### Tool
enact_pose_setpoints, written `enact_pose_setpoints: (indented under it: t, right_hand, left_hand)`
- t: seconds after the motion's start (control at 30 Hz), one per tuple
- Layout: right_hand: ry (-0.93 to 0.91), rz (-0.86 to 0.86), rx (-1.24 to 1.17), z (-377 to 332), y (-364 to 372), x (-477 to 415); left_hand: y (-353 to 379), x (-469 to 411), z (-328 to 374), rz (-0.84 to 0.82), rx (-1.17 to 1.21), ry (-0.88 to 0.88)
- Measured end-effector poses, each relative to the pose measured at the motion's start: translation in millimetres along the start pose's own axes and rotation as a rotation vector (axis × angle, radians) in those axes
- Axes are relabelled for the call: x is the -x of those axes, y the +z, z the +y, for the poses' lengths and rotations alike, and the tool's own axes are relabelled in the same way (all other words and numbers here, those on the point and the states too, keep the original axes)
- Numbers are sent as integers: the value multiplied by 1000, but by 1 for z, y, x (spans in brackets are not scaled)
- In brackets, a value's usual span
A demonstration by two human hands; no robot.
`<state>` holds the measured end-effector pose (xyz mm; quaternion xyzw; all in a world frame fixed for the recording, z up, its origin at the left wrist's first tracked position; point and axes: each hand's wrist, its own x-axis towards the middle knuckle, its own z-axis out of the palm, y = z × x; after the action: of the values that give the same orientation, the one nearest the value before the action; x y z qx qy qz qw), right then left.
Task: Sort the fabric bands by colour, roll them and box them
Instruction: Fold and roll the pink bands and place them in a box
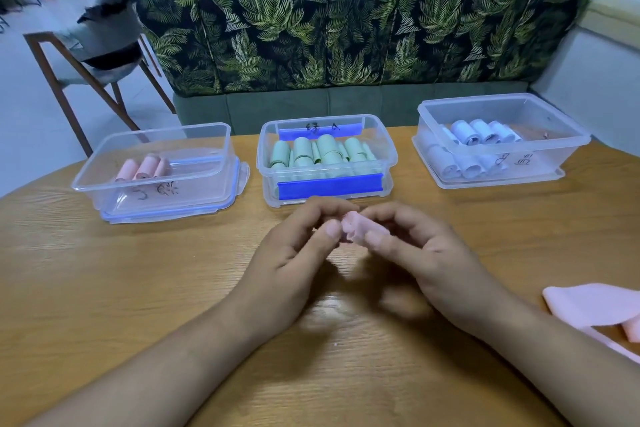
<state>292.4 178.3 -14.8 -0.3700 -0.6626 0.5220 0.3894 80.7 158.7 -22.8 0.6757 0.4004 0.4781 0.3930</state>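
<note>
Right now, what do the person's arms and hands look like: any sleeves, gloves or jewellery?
Both are bare. The left hand and right hand wear no gloves or rings that show; the left forearm and right forearm show no sleeve, watch or bracelet.

We have one view only: a wide-angle camera worn on the person's head, facing forward and tilted down over the wooden table (104,288). It sits close: both forearms enter from the bottom edge, and the left hand (291,263) and right hand (440,260) meet on a pink band (356,224) just below centre. Farther off, a row of clear boxes (329,185) crosses the middle, with the leaf-print sofa back (346,28) at upper centre and a chair (97,45) at upper left, where lines bow toward the edges.
</note>
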Motion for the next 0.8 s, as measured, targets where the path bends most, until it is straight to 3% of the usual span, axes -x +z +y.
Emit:
enact_pose_setpoints:
  t: [0.1, 0.2, 0.43, 0.57, 0.7, 0.8]
  right_hand:
    - [164, -50, -364, 2, 3, -2]
    - [208, -13, -510, 5, 3, -4]
    - [191, -8, -426, 8, 11, -1]
    - [88, 106, -264, 8, 15, 2]
    - [65, 95, -230, 1, 16, 4]
    - [128, 110, -295, -1, 13, 1]
  left_hand:
    - [0, 1, -3, 11, -45, 31]
    - [3, 1, -7, 63, -17, 34]
    - [7, 3, -4, 64, 47, 80]
    - [7, 3, -3, 105, 40, 72]
    - [6, 3, -3, 125, -63, 89]
    - [0, 3, -3, 44, -174, 127]
